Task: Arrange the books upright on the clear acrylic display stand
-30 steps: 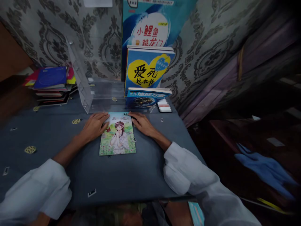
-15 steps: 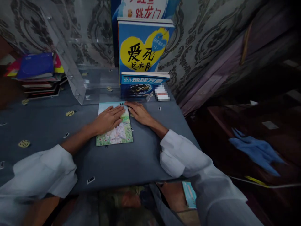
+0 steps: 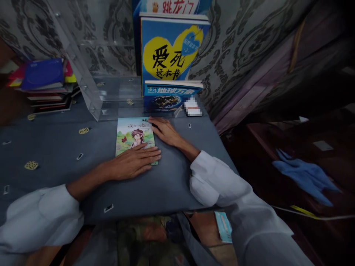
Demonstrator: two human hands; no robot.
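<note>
A thin book with an illustrated cover, showing a figure, a butterfly and green fields, lies closed on the grey tablecloth. Across its lower part my left hand rests flat, fingers stretched out and pointing right, hiding the bottom of the cover. My right hand touches the book's upper right corner and edge, its fingers extended and the palm side on the cloth. Just beyond the book stands a clear acrylic rack.
In the rack stand a blue book with a yellow heart and a lower blue book with a globe. A stack of books and folders sits at the left. A blue cloth lies off the table at right.
My left hand has slid down the cover from its upper middle to the lower part, so the title and figure now show. My right hand has stayed at the upper right corner.
</note>
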